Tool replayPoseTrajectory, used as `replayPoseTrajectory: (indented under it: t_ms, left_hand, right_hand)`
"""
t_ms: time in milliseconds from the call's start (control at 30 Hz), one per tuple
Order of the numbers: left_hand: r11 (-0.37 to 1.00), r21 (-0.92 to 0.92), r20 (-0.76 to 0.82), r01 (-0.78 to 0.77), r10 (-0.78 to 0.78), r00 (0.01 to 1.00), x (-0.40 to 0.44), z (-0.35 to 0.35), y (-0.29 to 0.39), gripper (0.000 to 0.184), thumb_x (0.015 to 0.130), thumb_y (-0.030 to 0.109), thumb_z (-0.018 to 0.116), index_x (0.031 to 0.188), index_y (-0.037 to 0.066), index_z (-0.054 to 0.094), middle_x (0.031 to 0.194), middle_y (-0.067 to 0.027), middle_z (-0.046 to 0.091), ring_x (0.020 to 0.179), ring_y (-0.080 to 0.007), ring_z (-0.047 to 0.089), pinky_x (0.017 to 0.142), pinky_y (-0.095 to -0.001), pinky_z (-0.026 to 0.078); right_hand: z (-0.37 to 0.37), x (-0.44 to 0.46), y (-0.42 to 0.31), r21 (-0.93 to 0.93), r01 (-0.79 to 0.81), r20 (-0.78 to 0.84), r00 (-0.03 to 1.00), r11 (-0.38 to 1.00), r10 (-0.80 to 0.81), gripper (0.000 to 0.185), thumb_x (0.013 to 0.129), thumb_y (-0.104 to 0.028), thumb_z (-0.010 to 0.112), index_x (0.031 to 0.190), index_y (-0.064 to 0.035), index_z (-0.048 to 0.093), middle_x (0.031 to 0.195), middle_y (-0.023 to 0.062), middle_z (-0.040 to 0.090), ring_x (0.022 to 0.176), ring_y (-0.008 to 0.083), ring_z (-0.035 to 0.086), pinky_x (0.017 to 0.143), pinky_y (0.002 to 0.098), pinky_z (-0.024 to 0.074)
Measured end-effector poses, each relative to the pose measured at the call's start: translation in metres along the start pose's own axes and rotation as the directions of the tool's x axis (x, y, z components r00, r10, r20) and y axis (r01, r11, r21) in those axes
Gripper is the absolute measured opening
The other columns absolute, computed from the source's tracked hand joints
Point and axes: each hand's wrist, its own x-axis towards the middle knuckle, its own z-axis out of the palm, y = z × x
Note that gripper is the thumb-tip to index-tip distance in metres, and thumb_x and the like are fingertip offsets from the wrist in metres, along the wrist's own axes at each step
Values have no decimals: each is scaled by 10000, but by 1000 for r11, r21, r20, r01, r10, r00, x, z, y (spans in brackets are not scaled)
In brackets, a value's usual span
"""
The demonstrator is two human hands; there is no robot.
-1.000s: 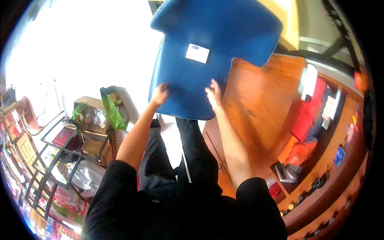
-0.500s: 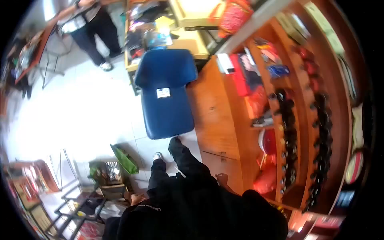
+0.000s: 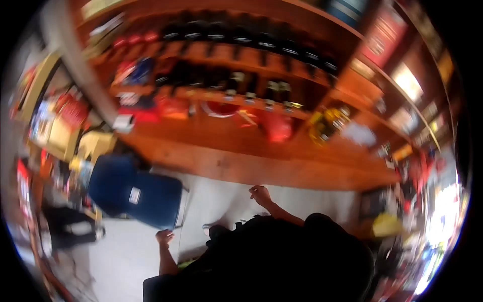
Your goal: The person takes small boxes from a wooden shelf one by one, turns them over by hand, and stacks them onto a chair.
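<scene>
The blue chair (image 3: 157, 194) is lying just beyond the left hand (image 3: 164, 236), whose contact and closure blur is hiding; its smooth, rounded panels are bearing a white rectangular label (image 3: 134, 195). Well apart, the right hand (image 3: 259, 195) is curling loosely closed, empty.

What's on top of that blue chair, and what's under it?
A small white card or label sits on the blue chair, too blurred to read. Underneath, only a thin leg shows at the seat's edge; the seat covers anything farther beneath.
</scene>
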Motion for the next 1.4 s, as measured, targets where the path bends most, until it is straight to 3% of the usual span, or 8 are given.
replayPoseTrajectory:
  t_ms: [233, 400, 500, 600, 667, 933, 1200, 1400]
  left_hand:
    - [950, 300, 430, 90, -219, 876, 66, 138, 77, 727, 777, 588, 398, 1137, -37, 491, 1075, -280, 575, 940, -398, 597, 729, -448, 507]
    - [746, 666, 469, 9, -427, 773, 16, 372, -30, 461, 924, 361, 362, 1211, 16, 468, 1184, -208, 567, 1055, -374, 570, 891, -501, 453]
    - [624, 778, 325, 67, -492, 808, -37, 551, -71, 139, 780, 46, 644, 833, -78, 612, 819, -197, 659, 609, -299, 658, 484, -321, 534]
    - [292, 792, 610, -536, -347, 712, -143, 687, -80, 148, 771, 76, 653, 814, -61, 615, 687, -152, 655, 519, -224, 638, 451, -317, 514]
    - [473, 742, 659, -476, -381, 648, -169, 748, -108, 152, 771, 105, 665, 763, -41, 621, 649, -130, 652, 518, -182, 634, 449, -297, 505]
    - [457, 476, 862, -751, -414, 294, -230, 869, -134, 190, 832, 103, 632, 868, -83, 641, 717, -138, 676, 583, -161, 651, 538, -287, 532]
    - [745, 494, 857, -449, -330, 396, -224, 1002, -132, 158, 861, 74, 583, 841, -78, 623, 781, -150, 664, 682, -191, 660, 586, -278, 549]
    - [812, 1, 971, -583, 139, 195, -297, 1170, -34, 233, 820, 31, 627, 713, 79, 426, 654, -32, 564, 624, -106, 577, 558, -256, 476]
  right_hand:
    - [-110, -108, 200, 520, -251, -347, 811, 816, 470, 216, 829, -196, 573, 850, 15, 618, 587, 108, 626, 466, 164, 585, 431, 282, 460]
    - [-188, -180, 309, 799, -155, -410, 566, 580, 715, 157, 797, -127, 630, 867, 2, 574, 623, 129, 619, 439, 132, 516, 378, 264, 405]
    - [-234, -212, 324, 881, -58, -382, 495, 469, 780, 137, 829, -124, 581, 870, 6, 594, 624, 114, 627, 460, 136, 536, 408, 262, 424]
    - [-277, -243, 333, 900, 20, -398, 447, 435, 801, 157, 838, -138, 574, 870, 16, 586, 633, 122, 626, 461, 140, 537, 413, 267, 428]
    - [-296, -244, 336, 900, 65, -419, 404, 431, 813, 137, 834, -125, 584, 826, 11, 576, 642, 131, 622, 467, 138, 534, 422, 265, 432]
    - [-352, -225, 362, 877, 69, -416, 604, 476, 680, 239, 882, -187, 533, 894, 36, 619, 663, 144, 643, 464, 130, 531, 445, 250, 426]
    - [-484, -168, 397, 808, -19, -408, 703, 588, 582, 177, 882, -140, 520, 895, -5, 633, 703, 100, 643, 557, 133, 576, 514, 258, 476]
    - [-722, -117, 339, 59, -40, -646, 760, 997, 68, 164, 877, -104, 499, 825, 29, 580, 658, 65, 602, 557, 132, 557, 512, 286, 458]
